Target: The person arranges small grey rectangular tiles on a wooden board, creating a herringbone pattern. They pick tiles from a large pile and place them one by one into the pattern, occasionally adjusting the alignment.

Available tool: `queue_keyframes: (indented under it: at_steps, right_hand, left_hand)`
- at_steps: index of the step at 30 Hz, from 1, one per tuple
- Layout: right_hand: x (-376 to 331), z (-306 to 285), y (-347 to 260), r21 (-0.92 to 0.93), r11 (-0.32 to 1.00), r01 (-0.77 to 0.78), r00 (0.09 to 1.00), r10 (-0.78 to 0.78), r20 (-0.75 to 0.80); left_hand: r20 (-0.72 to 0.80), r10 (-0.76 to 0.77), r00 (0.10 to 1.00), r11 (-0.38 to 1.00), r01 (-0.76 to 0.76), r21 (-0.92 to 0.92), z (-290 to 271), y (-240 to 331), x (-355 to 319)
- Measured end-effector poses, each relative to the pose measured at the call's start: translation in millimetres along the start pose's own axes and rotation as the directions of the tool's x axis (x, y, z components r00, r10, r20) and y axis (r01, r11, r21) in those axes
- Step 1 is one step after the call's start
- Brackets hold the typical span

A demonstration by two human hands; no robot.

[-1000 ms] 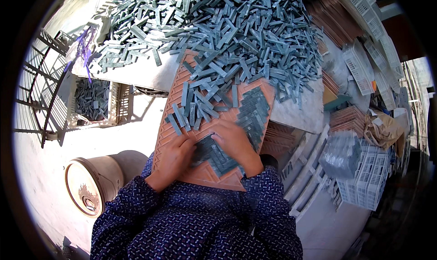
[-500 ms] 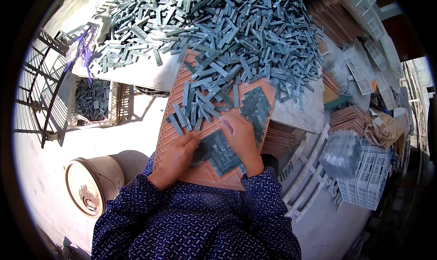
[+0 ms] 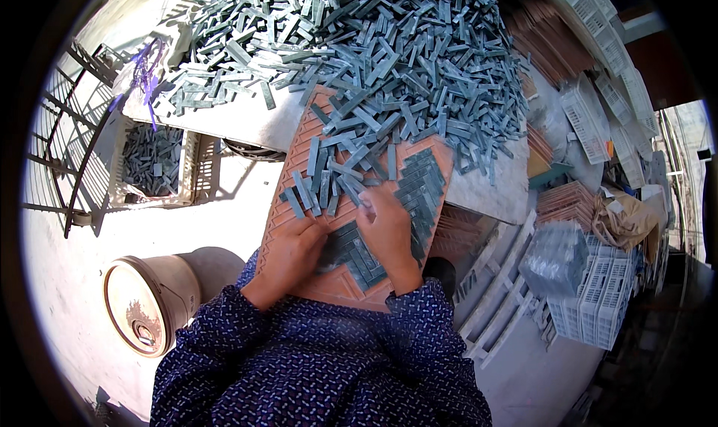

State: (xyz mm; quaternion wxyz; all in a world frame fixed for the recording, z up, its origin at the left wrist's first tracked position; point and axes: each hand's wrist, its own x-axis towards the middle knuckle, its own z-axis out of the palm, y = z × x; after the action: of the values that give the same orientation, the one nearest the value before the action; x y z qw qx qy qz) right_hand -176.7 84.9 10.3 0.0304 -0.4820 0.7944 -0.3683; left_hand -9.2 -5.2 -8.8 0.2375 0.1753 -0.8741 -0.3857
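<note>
Both hands press flat on the orange grooved tray (image 3: 299,180) — left hand (image 3: 290,251) and right hand (image 3: 387,229), fingers together, nudging grey-green tile strips (image 3: 351,249) into its herringbone slots — small, rigid, likely light and chip-prone, best pinched by the long edges.

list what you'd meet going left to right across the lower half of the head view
metal rack → bucket → left hand → right hand → white crates
</note>
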Motion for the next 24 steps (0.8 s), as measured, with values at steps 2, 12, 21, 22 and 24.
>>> queue_keyframes:
  at_steps: [2,12,21,22,24]
  right_hand:
    - [-3,-19,8,0.198,0.974,-0.113,0.987,0.086,0.138]
    - [8,-14,21,0.118,0.984,0.137,0.956,-0.162,0.244]
    - [4,-16,20,0.148,0.988,-0.046,0.999,0.044,0.011]
    - [6,-18,20,0.142,0.989,-0.028,1.000,0.027,0.013]
    - [11,-18,20,0.132,0.991,0.007,1.000,-0.009,0.019]
  left_hand:
    - [0.012,-0.055,0.998,0.997,0.055,-0.047,-6,5,3]
    - [-0.043,0.021,0.999,1.000,-0.021,-0.003,7,1,9]
    - [0.017,-0.009,1.000,0.998,0.008,0.059,11,-4,9]
    - [0.015,-0.008,1.000,0.997,0.007,0.075,12,-4,10]
    - [0.011,-0.007,1.000,0.994,0.006,0.106,14,-5,10]
